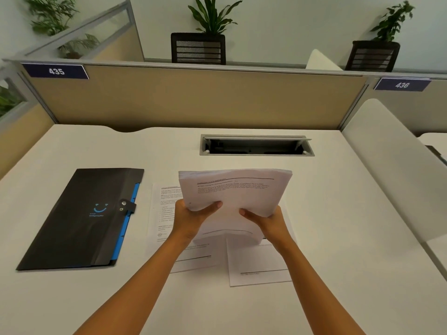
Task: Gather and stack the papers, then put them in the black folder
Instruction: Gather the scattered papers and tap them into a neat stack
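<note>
From the head view, the left hand point(191, 220) and right hand point(271, 222) each grip the stack of papers point(235, 197) by its near edge, thumbs curled over its face, holding it tilted above the middle of the desk point(326, 238). Loose sheets point(258, 267) lie flat beneath it. The black folder point(82, 218) lies closed towards the desk's left edge, just beside the sheets.

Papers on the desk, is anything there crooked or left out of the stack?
Yes. Both hands, left hand and right hand, hold the paper stack upright, but loose sheets lie on the desk beneath it, fanned at different angles. The black folder lies closed to the left.
</note>
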`<action>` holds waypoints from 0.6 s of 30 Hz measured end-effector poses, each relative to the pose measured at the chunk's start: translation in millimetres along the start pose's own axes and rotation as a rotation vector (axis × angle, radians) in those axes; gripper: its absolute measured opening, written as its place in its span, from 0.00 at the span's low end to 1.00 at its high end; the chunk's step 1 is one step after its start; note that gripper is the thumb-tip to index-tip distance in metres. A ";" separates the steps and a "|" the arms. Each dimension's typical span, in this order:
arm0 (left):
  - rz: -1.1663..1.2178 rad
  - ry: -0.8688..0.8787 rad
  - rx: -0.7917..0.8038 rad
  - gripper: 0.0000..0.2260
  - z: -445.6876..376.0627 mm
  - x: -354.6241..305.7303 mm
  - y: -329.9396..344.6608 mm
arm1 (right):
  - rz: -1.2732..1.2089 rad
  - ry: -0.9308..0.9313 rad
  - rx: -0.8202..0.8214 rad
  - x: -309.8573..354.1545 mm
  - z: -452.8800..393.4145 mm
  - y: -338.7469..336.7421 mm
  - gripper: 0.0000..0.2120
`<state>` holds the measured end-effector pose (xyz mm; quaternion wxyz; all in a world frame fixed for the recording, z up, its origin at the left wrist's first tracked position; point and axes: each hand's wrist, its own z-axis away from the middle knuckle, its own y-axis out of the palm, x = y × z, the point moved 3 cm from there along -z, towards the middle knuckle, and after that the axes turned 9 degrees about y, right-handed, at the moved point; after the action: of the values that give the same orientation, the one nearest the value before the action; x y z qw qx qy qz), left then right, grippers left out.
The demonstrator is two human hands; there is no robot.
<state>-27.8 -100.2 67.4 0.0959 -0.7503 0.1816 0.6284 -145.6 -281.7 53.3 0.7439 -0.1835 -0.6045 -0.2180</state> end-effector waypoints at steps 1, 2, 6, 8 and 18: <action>-0.004 -0.005 0.002 0.21 0.8 0.9 0.6 | 0.004 0.012 0.000 -1.1 -0.1 0.5 0.24; -0.009 -0.011 0.000 0.21 1.0 1.3 0.7 | 0.010 0.022 -0.004 -1.6 -0.4 0.1 0.24; -0.028 -0.042 -0.025 0.22 -2.6 3.4 -1.7 | 0.003 0.006 -0.012 1.4 -3.1 -1.1 0.23; -0.041 -0.054 -0.026 0.22 -1.9 7.6 -2.3 | 0.002 0.023 -0.013 -1.7 -2.4 0.3 0.23; -0.157 -0.205 -0.034 0.23 -3.2 19.1 -8.4 | 0.043 0.108 -0.020 -10.8 -4.0 -3.0 0.14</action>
<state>-18.8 -96.6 48.7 0.1503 -0.6956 0.1010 0.6952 -145.8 -285.3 42.0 0.7780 -0.1920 -0.5572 -0.2176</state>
